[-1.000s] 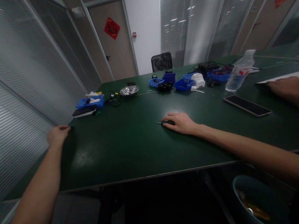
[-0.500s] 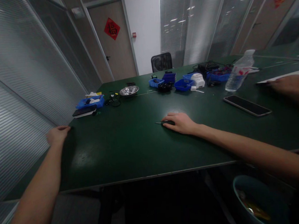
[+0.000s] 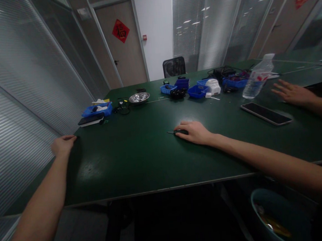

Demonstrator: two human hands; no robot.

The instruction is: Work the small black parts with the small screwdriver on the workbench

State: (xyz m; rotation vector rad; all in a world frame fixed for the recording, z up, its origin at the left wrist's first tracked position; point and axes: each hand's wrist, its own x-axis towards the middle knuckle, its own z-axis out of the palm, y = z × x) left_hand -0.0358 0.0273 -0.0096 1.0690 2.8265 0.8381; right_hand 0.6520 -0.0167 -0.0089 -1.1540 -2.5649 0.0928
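Observation:
My right hand [image 3: 193, 131] rests on the green table [image 3: 130, 159], closed around the dark handle of a small screwdriver [image 3: 180, 132]. The tool's thin metal shaft points left. Near the table's left edge is my left hand [image 3: 63, 144], its fingers pinched together over something small and dark, which I cannot make out. Beyond it lie a dark flat device [image 3: 90, 120] and a blue tray [image 3: 97, 109] with small items. A round metal dish [image 3: 139, 97] stands further back.
Blue bins [image 3: 197, 91], a white object [image 3: 213, 86] and tangled cables [image 3: 223, 72] are at the back. On the right are a water bottle [image 3: 258, 77], a phone [image 3: 265, 113] and another person's hand [image 3: 295, 92]. A bin [image 3: 280, 215] stands below the table.
The other person's hand at the right has lifted and spread its fingers, and the white sheet beside it has mostly gone from view. My left hand has shifted very slightly; my right hand is still.

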